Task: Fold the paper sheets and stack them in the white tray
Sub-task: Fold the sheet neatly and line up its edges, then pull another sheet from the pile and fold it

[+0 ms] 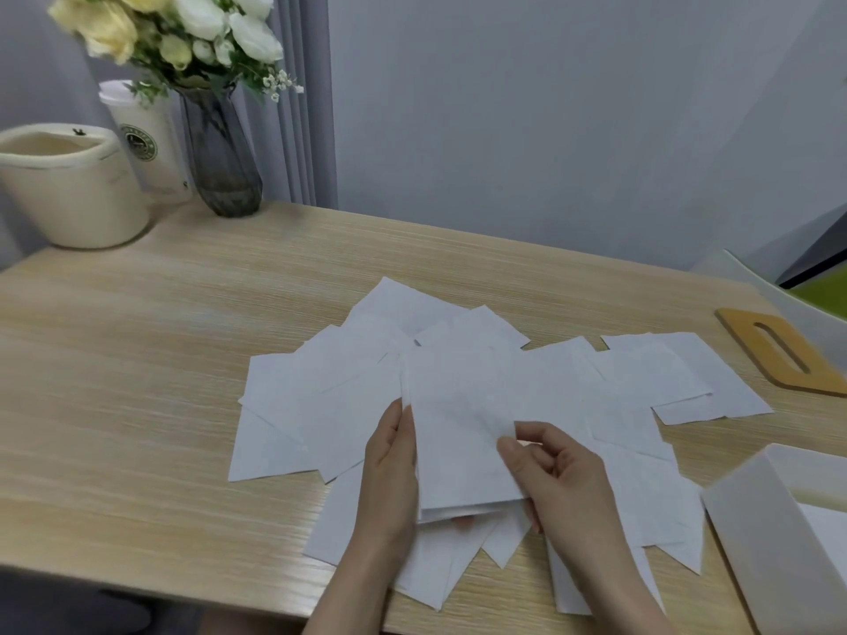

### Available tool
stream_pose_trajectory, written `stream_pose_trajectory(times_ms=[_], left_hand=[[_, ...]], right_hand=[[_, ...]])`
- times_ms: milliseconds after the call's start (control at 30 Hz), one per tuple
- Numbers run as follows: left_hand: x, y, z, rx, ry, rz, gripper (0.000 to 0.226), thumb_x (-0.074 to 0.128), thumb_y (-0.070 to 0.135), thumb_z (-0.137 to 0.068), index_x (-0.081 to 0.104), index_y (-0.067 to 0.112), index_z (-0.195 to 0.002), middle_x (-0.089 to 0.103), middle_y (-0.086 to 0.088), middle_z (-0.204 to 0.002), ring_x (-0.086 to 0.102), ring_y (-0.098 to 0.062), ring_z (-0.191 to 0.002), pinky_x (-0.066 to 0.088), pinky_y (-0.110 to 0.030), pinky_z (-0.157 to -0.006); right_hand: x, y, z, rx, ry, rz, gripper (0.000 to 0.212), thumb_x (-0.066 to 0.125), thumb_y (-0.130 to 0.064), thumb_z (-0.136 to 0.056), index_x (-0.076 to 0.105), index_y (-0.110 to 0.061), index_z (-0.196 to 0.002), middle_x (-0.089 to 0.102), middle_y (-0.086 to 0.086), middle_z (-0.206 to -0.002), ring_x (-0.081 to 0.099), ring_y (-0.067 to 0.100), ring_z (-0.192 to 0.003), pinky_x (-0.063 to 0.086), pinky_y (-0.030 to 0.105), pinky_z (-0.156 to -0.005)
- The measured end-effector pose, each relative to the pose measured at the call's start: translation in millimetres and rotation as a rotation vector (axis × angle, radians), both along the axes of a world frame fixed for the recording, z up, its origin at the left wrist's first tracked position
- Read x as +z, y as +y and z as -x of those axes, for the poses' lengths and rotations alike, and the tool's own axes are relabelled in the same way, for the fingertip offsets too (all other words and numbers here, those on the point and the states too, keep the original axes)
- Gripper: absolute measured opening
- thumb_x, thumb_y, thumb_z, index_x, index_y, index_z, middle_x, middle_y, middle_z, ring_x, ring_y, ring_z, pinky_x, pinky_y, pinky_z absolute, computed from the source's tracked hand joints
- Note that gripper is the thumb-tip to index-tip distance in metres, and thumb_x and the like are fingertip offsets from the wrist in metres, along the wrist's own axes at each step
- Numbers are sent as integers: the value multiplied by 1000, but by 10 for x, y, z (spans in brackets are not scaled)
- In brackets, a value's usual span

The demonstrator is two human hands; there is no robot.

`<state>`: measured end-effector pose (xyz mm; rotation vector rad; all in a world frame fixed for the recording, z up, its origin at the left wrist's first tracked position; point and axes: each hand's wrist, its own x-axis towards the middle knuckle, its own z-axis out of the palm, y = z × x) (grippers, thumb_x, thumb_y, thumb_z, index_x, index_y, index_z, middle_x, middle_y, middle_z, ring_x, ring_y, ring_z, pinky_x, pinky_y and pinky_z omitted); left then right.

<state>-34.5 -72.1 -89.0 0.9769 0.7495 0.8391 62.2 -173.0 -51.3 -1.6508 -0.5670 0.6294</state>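
Several white paper sheets (348,405) lie spread and overlapping across the middle of the wooden table (137,359). A folded sheet (453,433) is held just above the pile. My left hand (389,474) grips its left edge, thumb on top. My right hand (554,474) pinches its right edge between thumb and fingers. The white tray (761,543) stands at the lower right table edge, with a folded sheet (829,520) visible inside it.
At the back left stand a cream pot (68,190), a lidded paper cup (146,139) and a dark glass vase (224,158) with flowers. A wooden board with a slot (779,350) lies at the right. A white chair (779,291) sits beyond the right edge.
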Motion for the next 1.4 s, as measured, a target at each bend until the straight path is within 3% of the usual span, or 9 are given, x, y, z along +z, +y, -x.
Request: stream_pose_trajectory(times_ms=[167, 567, 633, 767, 833, 967, 1100, 1300, 1400], left_hand=[[-12, 12, -1, 0, 0, -26, 27, 44, 24, -104, 70, 20, -106, 74, 3, -105, 67, -17, -106, 50, -40, -95], [80, -1, 37, -46, 67, -128, 29, 41, 15, -103, 68, 22, -100, 72, 18, -92, 66, 4, -89, 51, -11, -74], [-4, 24, 25, -19, 102, -121, 28, 42, 32, -104, 68, 24, -110, 71, 15, -108, 63, 1, -105, 50, -21, -93], [-166, 38, 10, -18, 77, 37, 91, 47, 90, -69, 54, 31, -138, 54, 8, -142, 49, -13, -132, 35, -47, -114], [-78, 14, 18, -2, 61, 32, 79, 54, 80, -77, 55, 28, -137, 57, 7, -139, 52, -12, -129, 37, -45, -113], [-15, -5, 10, -26, 18, -51, 25, 45, 20, -103, 64, 18, -119, 73, 2, -112, 67, -17, -107, 52, -37, -94], [-7, -9, 10, -20, 19, -74, 26, 43, 18, -103, 64, 20, -117, 74, 5, -109, 69, -12, -103, 55, -27, -84], [15, -50, -23, -72, 9, -77, 24, 56, 22, -99, 62, 22, -122, 72, 0, -115, 68, -21, -108, 53, -46, -94], [42, -108, -72, -66, 12, -129, 37, 61, 29, -86, 61, 24, -123, 71, 4, -115, 67, -17, -108, 53, -48, -95]], right_hand=[[7, 4, 30, -16, 16, -13, 8, 63, -10, -89, 70, -10, -86, 64, -2, -54, 48, 0, -42, 35, 10, -43], [-91, 14, 18, -10, 9, -13, 11, 65, -14, -89, 71, -17, -80, 61, 5, -55, 48, 6, -49, 36, 18, -50], [-78, 10, 34, -2, 12, -10, 13, 65, -15, -89, 71, -18, -78, 60, 1, -54, 45, 5, -46, 35, 14, -47], [-93, 7, 43, -8, 5, -6, 16, 66, -16, -88, 72, -23, -74, 61, 4, -57, 47, 9, -51, 36, 17, -49], [-115, 6, 34, -16, -14, 13, 14, 67, -18, -87, 72, -24, -75, 57, 4, -57, 42, 10, -50, 34, 20, -51], [-142, -24, 41, -42, -141, 72, 7, 68, -24, -87, 70, -29, -83, 64, -6, -66, 50, 13, -55, 42, 31, -59], [-124, -50, 75, -75, -367, 120, 28, 63, -31, -88, 56, -47, -110, 60, -20, -95, 53, 5, -77, 43, 21, -69], [-136, 4, 103, -14, -168, 41, 40, 64, -21, -89, 56, -48, -117, 59, -22, -72, 53, -3, -70, 41, 10, -71], [-151, -13, 122, -32, -217, 66, 42, 62, -22, -91, 55, -46, -126, 62, -23, -99, 57, -5, -94, 42, 11, -82]])
